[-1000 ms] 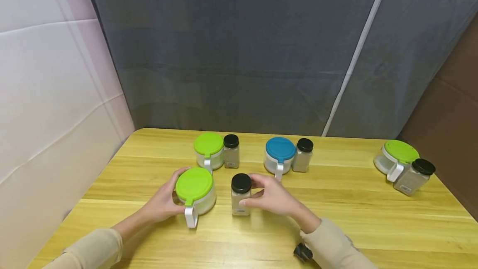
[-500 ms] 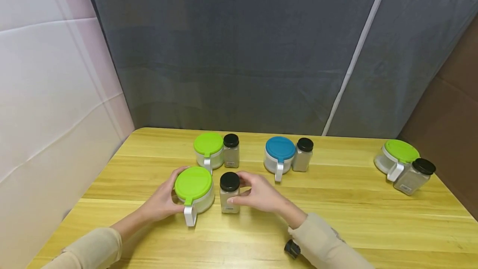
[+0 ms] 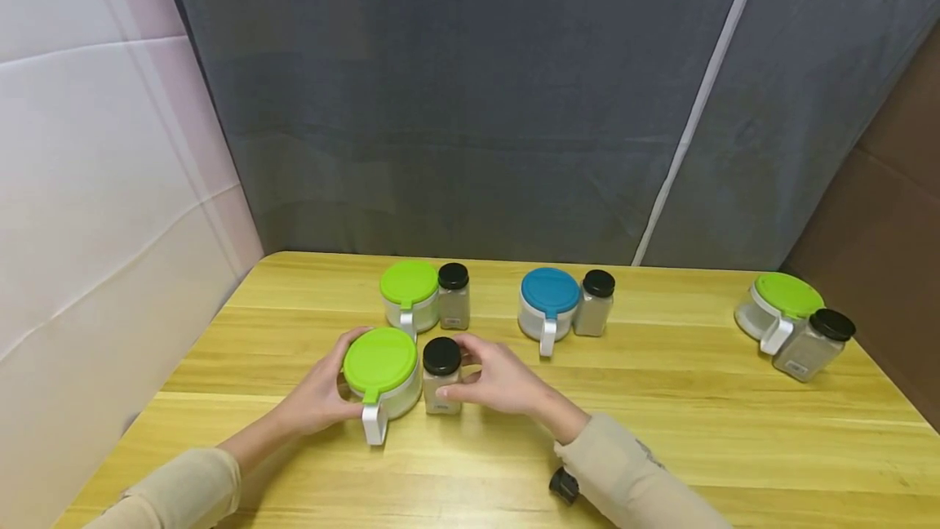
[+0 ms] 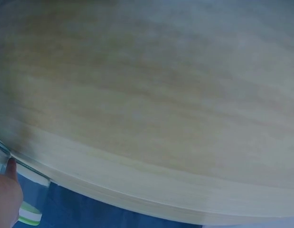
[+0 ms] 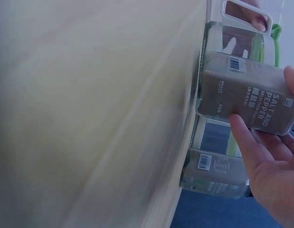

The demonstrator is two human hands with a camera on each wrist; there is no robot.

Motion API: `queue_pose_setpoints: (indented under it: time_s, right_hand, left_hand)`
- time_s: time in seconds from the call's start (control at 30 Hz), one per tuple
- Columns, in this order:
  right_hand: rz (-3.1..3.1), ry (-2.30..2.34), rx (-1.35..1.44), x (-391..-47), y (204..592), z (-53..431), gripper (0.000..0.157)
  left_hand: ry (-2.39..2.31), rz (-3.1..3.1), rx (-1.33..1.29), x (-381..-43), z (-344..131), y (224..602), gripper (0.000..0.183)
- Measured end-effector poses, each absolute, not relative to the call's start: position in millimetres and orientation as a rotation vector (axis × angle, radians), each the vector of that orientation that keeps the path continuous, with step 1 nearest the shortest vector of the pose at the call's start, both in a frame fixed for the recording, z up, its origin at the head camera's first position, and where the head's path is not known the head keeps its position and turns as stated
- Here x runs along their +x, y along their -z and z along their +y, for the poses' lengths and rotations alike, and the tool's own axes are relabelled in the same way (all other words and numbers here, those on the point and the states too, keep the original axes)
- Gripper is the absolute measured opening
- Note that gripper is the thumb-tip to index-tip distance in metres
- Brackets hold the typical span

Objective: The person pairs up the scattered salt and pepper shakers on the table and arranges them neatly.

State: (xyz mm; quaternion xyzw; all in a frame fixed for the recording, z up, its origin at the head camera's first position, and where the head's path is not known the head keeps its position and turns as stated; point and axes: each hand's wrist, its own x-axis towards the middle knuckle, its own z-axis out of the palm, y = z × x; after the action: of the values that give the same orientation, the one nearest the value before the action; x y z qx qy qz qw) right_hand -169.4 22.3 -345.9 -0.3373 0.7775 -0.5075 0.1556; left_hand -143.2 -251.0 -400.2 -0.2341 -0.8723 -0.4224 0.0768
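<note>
My left hand (image 3: pixel 319 388) holds a round, clear seasoning jar (image 3: pixel 405 400) with a green lid and a white handle, its fingers behind and its thumb on the near side. Just to the right stands a square spice bottle (image 3: pixel 441 394) with a black cap, gripped between the thumb and fingers of my right hand (image 3: pixel 507 378). In the right wrist view that bottle (image 5: pixel 246 92) bears a salt and pepper label, with a fingertip on its side. The left wrist view catches only part of the left hand (image 4: pixel 6 199) beside the jar's edge.
Behind them a second green-lidded jar (image 3: pixel 409 284) stands next to a black-capped bottle (image 3: pixel 454 300). A blue-lidded jar (image 3: pixel 549 292) and its bottle (image 3: pixel 593 308) are right of those. At far right sit another green-lidded jar (image 3: pixel 787 296) and bottle (image 3: pixel 811 349) on the wooden table (image 3: pixel 661 398).
My right hand has moved the spice bottle leftward, up beside the green-lidded jar. My left hand and its jar have hardly moved.
</note>
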Motion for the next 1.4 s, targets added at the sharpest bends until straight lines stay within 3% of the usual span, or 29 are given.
queue_pose_setpoints:
  time_s: [0.47, 1.4]
  right_hand:
    - [2.247, 1.424, -0.991, -185, 372, 13, 0.051]
    - [2.253, 1.371, -0.944, -175, 355, 14, 0.054]
  left_hand:
    - [1.272, -2.621, -0.693, -144, -250, 400, 0.097]
    - [1.264, -2.660, -0.797, -144, -259, 393, 0.102]
